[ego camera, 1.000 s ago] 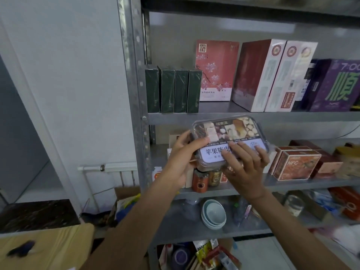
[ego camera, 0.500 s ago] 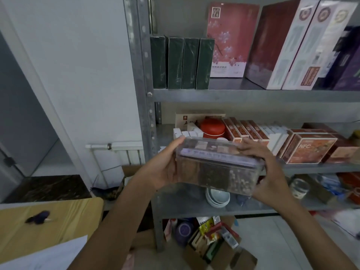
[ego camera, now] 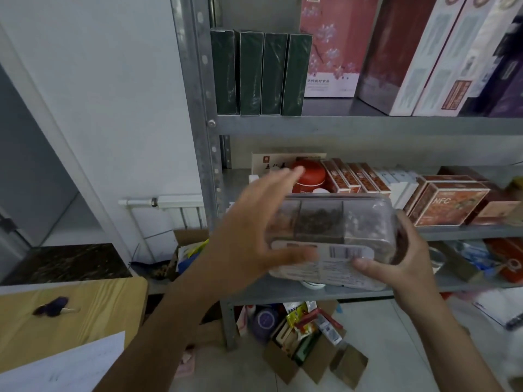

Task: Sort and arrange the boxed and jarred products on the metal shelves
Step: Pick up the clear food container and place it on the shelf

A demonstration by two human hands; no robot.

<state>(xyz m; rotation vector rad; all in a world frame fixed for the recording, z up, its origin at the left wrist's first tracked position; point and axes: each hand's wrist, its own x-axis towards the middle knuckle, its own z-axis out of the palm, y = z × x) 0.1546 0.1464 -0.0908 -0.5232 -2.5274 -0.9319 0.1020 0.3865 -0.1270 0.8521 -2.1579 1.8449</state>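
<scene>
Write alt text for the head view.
A right hand grips a clear box of dried goods before metal shelves, the left hand open at its other end. Above stand four green boxes; behind the box, a red tin.

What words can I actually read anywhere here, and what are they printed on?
"NFC": on the orange box.
Clear box label: too blurred to read.
Pink box print: too small to read.
Red jar and the white box behind it: characters too blurred to read.
</scene>
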